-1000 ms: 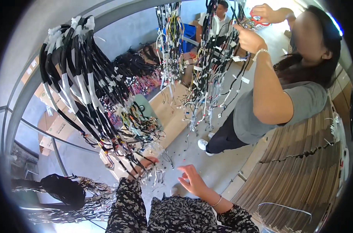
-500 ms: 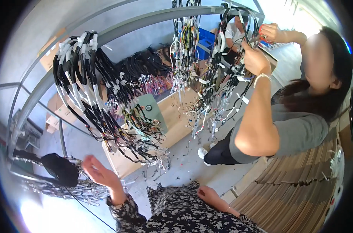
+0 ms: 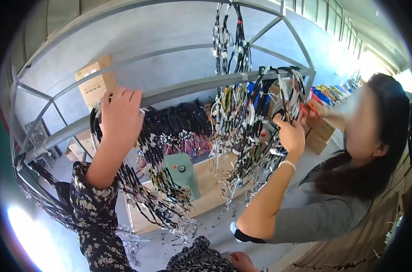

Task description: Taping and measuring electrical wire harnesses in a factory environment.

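My left hand [image 3: 122, 117] is raised in front of the metal rail [image 3: 183, 92]. Its fingers point upward, slightly apart and a little blurred. Behind it, a thick bundle of black wire harnesses [image 3: 152, 158] hangs from the rail, its upper part largely hidden by the hand. I see nothing held there. Low at the bottom edge, my right hand [image 3: 241, 260] is only partly in view beside my patterned clothing, and its fingers cannot be made out. To the right, a co-worker's hands hold red-handled scissors [image 3: 313, 109] and wires at another hanging harness bundle [image 3: 255, 136].
Behind the rail stand cardboard boxes [image 3: 96, 81] and a heap of black harnesses [image 3: 183, 119]. A green stool-like object [image 3: 182, 174] is beside a wooden board [image 3: 210, 181]. The co-worker [image 3: 323, 213] stands close on the right. Stacked cardboard [image 3: 351, 245] lies at lower right.
My left hand has risen from low on the left to the top of the black harness bundle. The view has tilted up. The co-worker's hands remain at their bundle.
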`<state>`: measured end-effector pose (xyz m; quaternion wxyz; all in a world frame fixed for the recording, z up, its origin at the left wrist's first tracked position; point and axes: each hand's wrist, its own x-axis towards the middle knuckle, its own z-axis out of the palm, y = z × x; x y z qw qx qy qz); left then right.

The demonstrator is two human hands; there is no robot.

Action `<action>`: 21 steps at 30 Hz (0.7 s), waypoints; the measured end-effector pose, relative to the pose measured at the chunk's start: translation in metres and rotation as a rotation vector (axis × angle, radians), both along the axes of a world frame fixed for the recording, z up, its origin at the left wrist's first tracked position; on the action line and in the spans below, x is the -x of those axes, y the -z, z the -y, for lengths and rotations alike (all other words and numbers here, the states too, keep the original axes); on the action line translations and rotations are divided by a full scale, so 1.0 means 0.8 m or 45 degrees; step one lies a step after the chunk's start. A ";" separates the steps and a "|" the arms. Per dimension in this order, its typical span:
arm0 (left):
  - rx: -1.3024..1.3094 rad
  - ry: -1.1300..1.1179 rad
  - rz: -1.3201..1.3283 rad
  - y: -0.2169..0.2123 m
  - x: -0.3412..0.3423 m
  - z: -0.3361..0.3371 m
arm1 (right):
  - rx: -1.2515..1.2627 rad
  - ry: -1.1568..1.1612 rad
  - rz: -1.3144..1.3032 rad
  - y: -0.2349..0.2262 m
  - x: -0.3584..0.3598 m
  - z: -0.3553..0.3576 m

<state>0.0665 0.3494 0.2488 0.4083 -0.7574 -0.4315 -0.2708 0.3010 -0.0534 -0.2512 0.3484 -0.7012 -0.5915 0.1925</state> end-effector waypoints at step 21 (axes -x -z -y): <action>0.102 -0.073 -0.160 0.004 0.021 -0.019 | 0.403 0.170 -0.451 0.002 0.005 -0.085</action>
